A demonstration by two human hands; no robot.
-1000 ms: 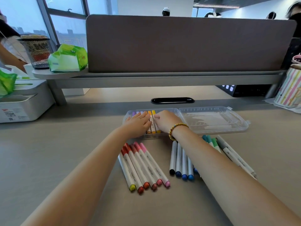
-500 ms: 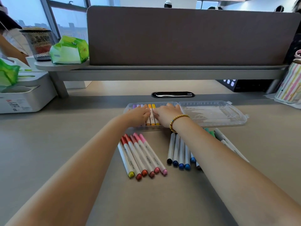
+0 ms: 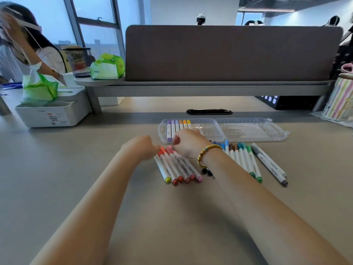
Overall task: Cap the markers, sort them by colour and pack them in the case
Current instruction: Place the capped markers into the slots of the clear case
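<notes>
Markers: six already in the left end of the clear case [image 3: 208,131] — purple and lilac, then orange and yellow caps [image 3: 178,124], lying side by side against the left wall, rest of that half bare, lid half folded open to the right. Only one view, the head camera. A second ago both hands over the case, pressing the packed row flat; now drawn back toward the body and down onto the warm-coloured group [image 3: 178,167] on the desk [image 3: 76,169] just in front of the case. Left hand [image 3: 142,148] loosely curled at the far tips of that group, touching or nearly so; grip impossible to tell. Right hand [image 3: 188,143], with bead bracelet [image 3: 205,154], curled over the pink and red far ends, apparently closing on one or more; fingers hidden underneath, so not certain. Blue, brown and green markers [image 3: 242,159] partly under the right forearm, grey pair [image 3: 270,165] furthest right, all capped as far as visible. Meaning, probably: purple-to-yellow batch settled, reds and pinks next to go in
</notes>
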